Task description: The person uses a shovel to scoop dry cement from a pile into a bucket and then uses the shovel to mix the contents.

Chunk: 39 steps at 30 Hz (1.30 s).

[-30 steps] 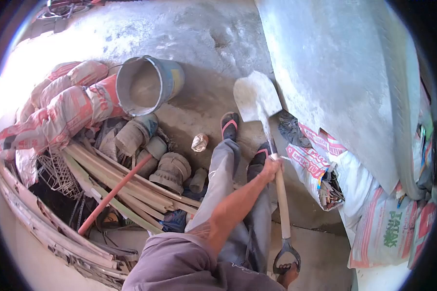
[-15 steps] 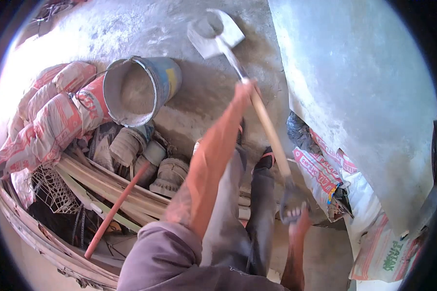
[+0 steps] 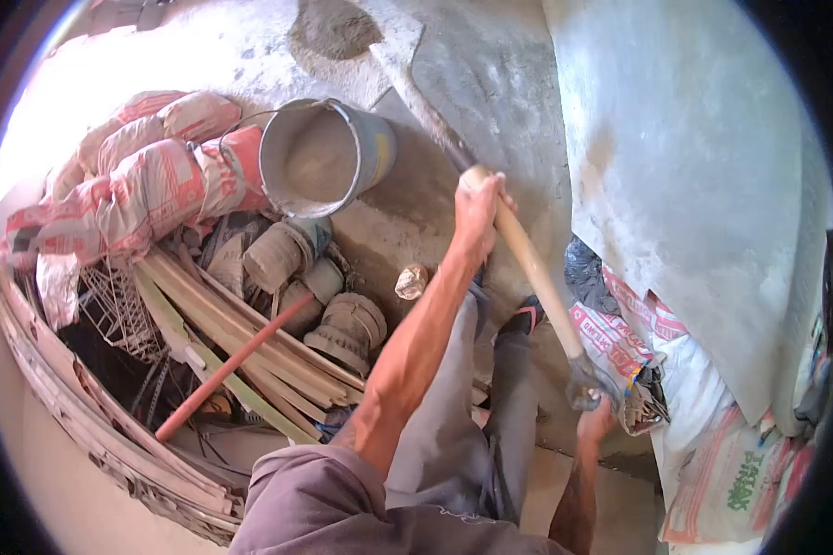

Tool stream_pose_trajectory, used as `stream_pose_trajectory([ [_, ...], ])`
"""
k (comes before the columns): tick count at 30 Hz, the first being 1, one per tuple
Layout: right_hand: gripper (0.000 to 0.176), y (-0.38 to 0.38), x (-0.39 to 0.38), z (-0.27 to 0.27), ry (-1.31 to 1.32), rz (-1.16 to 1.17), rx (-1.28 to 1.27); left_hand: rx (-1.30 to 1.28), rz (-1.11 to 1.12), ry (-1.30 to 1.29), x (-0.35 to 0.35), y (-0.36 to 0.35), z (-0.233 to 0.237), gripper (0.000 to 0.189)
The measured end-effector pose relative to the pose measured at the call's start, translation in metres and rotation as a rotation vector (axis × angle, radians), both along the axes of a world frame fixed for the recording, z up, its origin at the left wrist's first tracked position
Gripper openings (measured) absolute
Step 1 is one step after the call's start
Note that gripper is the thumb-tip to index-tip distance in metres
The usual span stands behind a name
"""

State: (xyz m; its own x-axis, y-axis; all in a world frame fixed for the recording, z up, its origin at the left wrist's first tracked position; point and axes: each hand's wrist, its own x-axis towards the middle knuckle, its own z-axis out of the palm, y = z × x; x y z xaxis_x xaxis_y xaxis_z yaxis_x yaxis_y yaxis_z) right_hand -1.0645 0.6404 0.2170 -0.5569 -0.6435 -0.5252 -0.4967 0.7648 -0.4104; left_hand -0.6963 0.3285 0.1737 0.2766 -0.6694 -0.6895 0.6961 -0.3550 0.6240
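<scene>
A long wooden-shafted shovel [image 3: 529, 259] runs from upper left to lower right. My left hand [image 3: 482, 205] is closed around its shaft, just below the dark metal socket. Lower down, my right hand [image 3: 598, 414] grips the dark handle at the shaft's end. On the pale blade [image 3: 400, 35], at the top of the view, lies a mound of grey sand or cement-like material [image 3: 335, 30]. Left of the shaft is a blue-grey bucket [image 3: 377, 153] with similar grey material inside.
Red-and-white sacks [image 3: 148, 190] lie left of the bucket. Below are crusted small containers [image 3: 344, 328], wooden strips [image 3: 241, 319] and a red pole [image 3: 236, 365]. A pale wall or panel [image 3: 685, 185] and more sacks [image 3: 727, 481] stand on the right.
The shovel blade has moved up and left and looks larger, with grey material on it. Both hands keep their hold. The bucket and sacks appear further right as the view shifts.
</scene>
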Motion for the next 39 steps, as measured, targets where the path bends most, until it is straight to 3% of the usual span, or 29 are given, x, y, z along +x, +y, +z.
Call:
stream_pose_trajectory([
  [2,0.017,-0.003,-0.016,0.046,0.034,0.067,-0.009,-0.064,0.051,0.139,-0.009,0.031,0.041,0.01],
  [4,0.019,0.005,-0.031,0.072,-0.317,-0.365,-0.326,-0.138,0.101,0.298,-0.011,0.059,0.065,0.01],
  [7,0.021,0.008,-0.046,0.105,-0.172,-0.09,-0.359,-0.271,0.168,0.535,-0.002,0.093,0.078,0.014],
  [9,0.02,-0.012,-0.031,0.13,-0.003,0.225,-0.452,-0.196,0.467,0.581,0.0,0.099,0.096,0.019],
  [10,0.02,-0.023,-0.014,0.146,0.083,0.377,-0.489,-0.203,0.481,0.549,0.011,0.108,0.083,0.022],
  [12,0.02,-0.029,0.025,0.176,-0.062,0.36,-0.546,-0.237,0.478,0.507,0.039,0.133,0.053,0.025],
  [13,0.02,-0.029,0.034,0.183,-0.136,0.353,-0.576,-0.261,0.466,0.499,0.043,0.134,0.059,0.027],
  [14,0.014,-0.019,0.033,0.186,-0.052,0.432,-0.574,-0.248,0.461,0.49,0.04,0.142,0.066,0.022],
  [17,0.008,0.053,0.006,0.184,-0.08,0.306,-0.469,-0.118,0.325,0.298,0.007,0.174,0.08,0.015],
  [19,0.007,0.122,-0.009,0.197,-0.003,-0.132,-0.066,-0.012,0.107,0.255,-0.026,0.192,0.085,0.011],
  [21,0.015,0.189,-0.023,0.198,-0.148,-0.512,-0.116,0.203,-0.012,0.204,-0.067,0.202,0.087,0.015],
  [23,0.014,0.192,-0.007,0.235,-0.316,-0.972,0.014,0.276,-0.134,0.161,-0.11,0.218,0.064,0.019],
  [25,0.018,0.183,0.018,0.256,-0.192,-1.137,0.051,0.424,-0.271,0.088,-0.155,0.243,0.015,0.02],
  [26,0.02,0.18,0.025,0.26,-0.128,-1.218,0.067,0.462,-0.294,0.175,-0.175,0.257,-0.007,0.019],
  [30,0.032,0.188,0.033,0.269,-0.022,-1.221,0.075,0.595,-0.382,0.39,-0.232,0.295,-0.056,0.014],
  [33,0.032,0.201,0.012,0.253,0.008,-1.21,0.081,0.58,-0.418,0.428,-0.238,0.297,-0.073,0.015],
  [34,0.03,0.187,0.016,0.243,0.025,-1.078,0.084,0.537,-0.42,0.402,-0.23,0.288,-0.079,0.014],
  [35,0.029,0.169,0.018,0.225,-0.042,-1.11,0.044,0.474,-0.422,0.373,-0.223,0.267,-0.093,0.014],
  [36,0.028,0.143,0.022,0.211,-0.108,-1.141,0.004,0.592,-0.357,0.271,-0.213,0.239,-0.1,0.012],
  [38,0.026,0.102,0.029,0.182,-0.205,-1.161,-0.012,0.443,-0.46,0.232,-0.176,0.189,-0.135,0.013],
  [39,0.025,0.083,0.033,0.162,-0.241,-1.15,-0.002,0.397,-0.387,0.259,-0.157,0.157,-0.149,0.013],
])
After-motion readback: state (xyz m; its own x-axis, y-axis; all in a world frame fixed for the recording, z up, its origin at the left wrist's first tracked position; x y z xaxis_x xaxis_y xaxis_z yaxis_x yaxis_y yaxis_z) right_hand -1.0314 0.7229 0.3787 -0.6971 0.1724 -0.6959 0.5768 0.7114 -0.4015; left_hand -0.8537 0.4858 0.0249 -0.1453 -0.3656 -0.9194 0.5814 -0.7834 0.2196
